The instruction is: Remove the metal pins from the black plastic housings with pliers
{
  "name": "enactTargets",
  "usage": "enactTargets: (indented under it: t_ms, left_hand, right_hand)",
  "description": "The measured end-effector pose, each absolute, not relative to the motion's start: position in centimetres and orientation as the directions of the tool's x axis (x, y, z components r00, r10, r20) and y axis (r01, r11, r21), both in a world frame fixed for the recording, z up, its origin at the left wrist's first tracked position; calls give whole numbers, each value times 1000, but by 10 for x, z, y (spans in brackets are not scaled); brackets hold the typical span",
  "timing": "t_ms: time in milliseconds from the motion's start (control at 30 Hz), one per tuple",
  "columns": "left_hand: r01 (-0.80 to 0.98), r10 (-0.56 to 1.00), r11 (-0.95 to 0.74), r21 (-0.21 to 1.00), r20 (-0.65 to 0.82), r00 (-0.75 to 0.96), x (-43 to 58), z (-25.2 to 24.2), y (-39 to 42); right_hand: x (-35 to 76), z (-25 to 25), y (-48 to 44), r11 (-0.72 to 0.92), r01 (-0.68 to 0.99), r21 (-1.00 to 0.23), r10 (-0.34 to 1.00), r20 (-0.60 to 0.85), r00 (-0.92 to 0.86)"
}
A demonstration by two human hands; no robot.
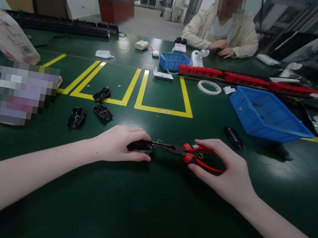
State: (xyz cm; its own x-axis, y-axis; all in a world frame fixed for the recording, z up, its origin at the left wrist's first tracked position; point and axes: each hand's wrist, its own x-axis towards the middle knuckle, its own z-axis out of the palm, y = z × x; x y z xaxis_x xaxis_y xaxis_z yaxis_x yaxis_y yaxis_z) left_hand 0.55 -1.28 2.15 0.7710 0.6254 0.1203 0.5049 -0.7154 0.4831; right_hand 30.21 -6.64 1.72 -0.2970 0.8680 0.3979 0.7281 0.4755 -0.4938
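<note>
Currently, my left grip (122, 141) pinches a black part (140, 146); my right grip (229, 173) holds red-handled pliers (177, 149), their tips at the part's end, between both grips. Beyond my right grip sits a blue bin (273, 132).

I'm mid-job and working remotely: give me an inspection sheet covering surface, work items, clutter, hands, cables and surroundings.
Surface: dark green tabletop, marked with yellow tape outlines.
Work items: small black plastic part; metal-nosed pliers with red-and-black handles, tips at the part's end, grip there unclear.
Clutter: three loose black parts on the left; large blue plastic bin and white tape ring beyond the right hand.
Hands: left hand holds the black part; right hand is around the handles.
Cables: thin wires beside the small blue plastic bin.
Surroundings: person in a striped shirt seated opposite; reddish-brown desk behind.
</note>
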Motion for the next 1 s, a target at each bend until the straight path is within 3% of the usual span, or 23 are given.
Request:
enactTargets:
  t_ms: [400,1000]
  left_hand:
    - [387,567,-764,516,251,785,2,13,-8]
    - [408,589,-723,557,189,786,5,19,-15]
  right_hand:
    - [300,16,-67,408,726,-553,911,301,-282]
    - [301,14,-66,444,744,-499,895,291,-339]
